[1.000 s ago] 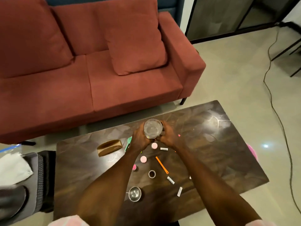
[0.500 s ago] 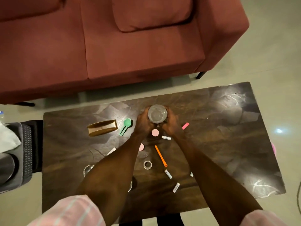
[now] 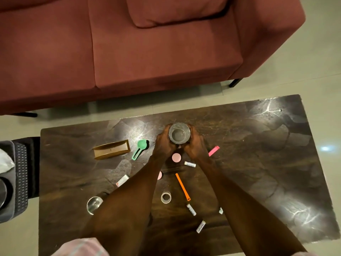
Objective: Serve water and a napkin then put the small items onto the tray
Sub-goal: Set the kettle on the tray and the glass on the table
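Observation:
A clear glass of water [image 3: 179, 133] stands near the far edge of the dark coffee table [image 3: 258, 163]. My left hand [image 3: 165, 143] grips its left side and my right hand [image 3: 194, 145] grips its right side. Small items lie scattered nearer to me: a green scoop [image 3: 140, 148], a pink cap [image 3: 176, 157], an orange stick [image 3: 182, 186], a pink stick [image 3: 214, 150], a tape ring [image 3: 165, 197] and several small white tubes [image 3: 191, 209]. A small brown tray [image 3: 111, 149] sits at the left of the table.
A red sofa [image 3: 147, 52] faces the table's far edge. A second clear cup [image 3: 94, 204] stands near my left forearm. A dark grey basket [image 3: 16, 178] with a white cloth [image 3: 5, 161] sits off the table's left end.
The view tilted down toward the table. Both hands have kept hold of the glass and brought it down to the table's far edge.

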`<action>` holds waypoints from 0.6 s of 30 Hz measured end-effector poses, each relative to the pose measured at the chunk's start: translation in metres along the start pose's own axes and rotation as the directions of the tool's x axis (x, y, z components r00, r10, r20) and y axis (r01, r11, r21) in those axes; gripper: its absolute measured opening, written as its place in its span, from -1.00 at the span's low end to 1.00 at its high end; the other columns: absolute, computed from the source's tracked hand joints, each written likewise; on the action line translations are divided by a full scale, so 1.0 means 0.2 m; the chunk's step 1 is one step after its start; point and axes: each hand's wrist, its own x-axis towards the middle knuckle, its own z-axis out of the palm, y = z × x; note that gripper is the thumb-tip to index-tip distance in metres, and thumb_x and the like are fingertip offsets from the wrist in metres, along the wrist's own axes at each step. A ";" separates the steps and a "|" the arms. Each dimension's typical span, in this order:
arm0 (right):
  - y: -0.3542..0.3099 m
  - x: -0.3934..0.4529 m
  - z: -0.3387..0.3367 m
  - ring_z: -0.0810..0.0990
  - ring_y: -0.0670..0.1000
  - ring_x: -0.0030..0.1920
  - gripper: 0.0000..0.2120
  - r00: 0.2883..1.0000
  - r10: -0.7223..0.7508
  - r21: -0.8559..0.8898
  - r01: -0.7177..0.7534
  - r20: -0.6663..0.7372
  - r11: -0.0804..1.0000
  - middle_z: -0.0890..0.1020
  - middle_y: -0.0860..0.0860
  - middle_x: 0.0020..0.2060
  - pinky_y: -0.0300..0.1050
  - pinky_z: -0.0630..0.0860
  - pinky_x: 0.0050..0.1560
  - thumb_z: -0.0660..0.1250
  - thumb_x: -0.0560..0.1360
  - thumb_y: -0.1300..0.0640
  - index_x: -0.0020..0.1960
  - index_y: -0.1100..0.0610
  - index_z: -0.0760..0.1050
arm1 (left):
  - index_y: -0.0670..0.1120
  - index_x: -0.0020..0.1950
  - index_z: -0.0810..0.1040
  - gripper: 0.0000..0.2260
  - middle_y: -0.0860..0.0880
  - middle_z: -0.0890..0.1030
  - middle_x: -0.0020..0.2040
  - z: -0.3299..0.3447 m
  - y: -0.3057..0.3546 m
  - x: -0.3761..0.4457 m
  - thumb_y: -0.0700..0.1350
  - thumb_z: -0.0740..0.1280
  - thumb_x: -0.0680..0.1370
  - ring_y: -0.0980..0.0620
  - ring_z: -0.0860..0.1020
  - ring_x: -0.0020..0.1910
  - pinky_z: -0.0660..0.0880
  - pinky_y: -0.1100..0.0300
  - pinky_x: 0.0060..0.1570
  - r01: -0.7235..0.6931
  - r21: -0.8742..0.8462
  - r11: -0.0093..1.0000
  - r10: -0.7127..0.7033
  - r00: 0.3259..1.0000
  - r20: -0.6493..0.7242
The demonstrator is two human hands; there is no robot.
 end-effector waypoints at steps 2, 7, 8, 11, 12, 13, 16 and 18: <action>0.01 0.01 0.00 0.57 -0.09 0.12 -0.46 1.000 0.005 -0.013 -0.005 0.013 1.000 0.61 -0.01 0.14 -0.42 0.47 0.10 0.52 0.37 0.22 0.31 0.13 0.44 | 0.13 0.26 0.44 -0.39 0.10 0.65 0.09 0.01 -0.01 0.01 -0.10 0.56 0.26 0.08 0.61 0.08 0.57 0.14 0.10 -0.010 0.002 1.000 0.010 1.000 0.008; 0.06 0.02 0.03 0.57 -0.15 0.08 -0.53 0.999 0.034 -0.005 -0.034 0.003 0.999 0.62 -0.06 0.11 -0.37 0.51 0.10 0.49 0.42 0.20 0.29 0.10 0.46 | 0.13 0.24 0.46 -0.39 0.12 0.65 0.06 0.03 -0.05 0.02 -0.15 0.56 0.26 0.10 0.61 0.05 0.55 0.23 0.03 -0.025 0.001 1.000 0.025 1.000 0.019; 0.07 0.02 0.04 0.56 -0.15 0.07 -0.54 0.999 0.032 -0.007 -0.032 0.002 0.999 0.62 -0.05 0.11 -0.39 0.50 0.08 0.48 0.43 0.20 0.29 0.10 0.46 | 0.14 0.23 0.46 -0.40 0.12 0.65 0.05 0.04 -0.06 0.03 -0.15 0.56 0.26 0.10 0.61 0.05 0.56 0.20 0.04 -0.023 -0.004 1.000 0.023 1.000 0.016; 0.08 0.04 0.04 0.55 -0.15 0.04 -0.53 1.000 0.030 -0.023 -0.030 -0.006 0.999 0.62 -0.04 0.09 -0.48 0.45 0.04 0.48 0.42 0.21 0.29 0.11 0.46 | 0.13 0.22 0.46 -0.43 0.10 0.66 0.03 0.03 -0.06 0.04 -0.16 0.55 0.28 0.09 0.62 0.03 0.57 0.21 0.03 -0.022 -0.003 1.000 0.022 1.000 0.018; 0.09 0.04 0.03 0.54 -0.13 0.03 -0.51 0.999 0.032 -0.037 -0.032 -0.005 0.999 0.62 -0.02 0.09 -0.57 0.38 0.00 0.49 0.42 0.23 0.30 0.12 0.45 | 0.11 0.23 0.45 -0.43 0.08 0.66 0.03 0.03 -0.06 0.04 -0.17 0.56 0.28 0.09 0.62 0.02 0.56 0.23 0.01 -0.026 0.001 1.000 0.025 0.999 0.024; 0.09 0.04 0.04 0.54 -0.09 0.04 -0.49 1.000 0.031 -0.051 -0.031 0.003 0.998 0.62 0.02 0.10 -0.63 0.32 -0.03 0.49 0.40 0.26 0.32 0.13 0.44 | 0.09 0.23 0.45 -0.42 0.07 0.66 0.04 0.03 -0.05 0.05 -0.17 0.56 0.29 0.08 0.62 0.01 0.55 0.24 0.00 -0.029 0.006 1.000 0.029 0.999 0.028; 0.07 0.04 0.04 0.56 0.08 0.19 -0.38 0.998 0.054 -0.078 -0.053 0.012 0.996 0.59 0.11 0.21 -0.45 0.36 0.09 0.50 0.39 0.23 0.39 0.17 0.37 | 0.03 0.26 0.39 -0.40 0.03 0.65 0.07 0.03 -0.04 0.02 -0.16 0.56 0.30 0.04 0.61 0.03 0.56 0.16 0.02 -0.003 0.024 1.000 0.002 1.000 0.030; 0.05 0.02 0.05 0.52 0.15 0.28 -0.21 0.997 0.082 -0.077 -0.082 -0.001 0.994 0.54 0.16 0.29 -0.12 0.45 0.25 0.57 0.34 0.14 0.46 0.18 0.27 | -0.02 0.29 0.34 -0.39 -0.03 0.63 0.12 0.04 -0.05 -0.01 -0.20 0.52 0.32 -0.03 0.59 0.08 0.55 0.10 0.05 0.019 0.042 0.999 -0.020 1.000 0.016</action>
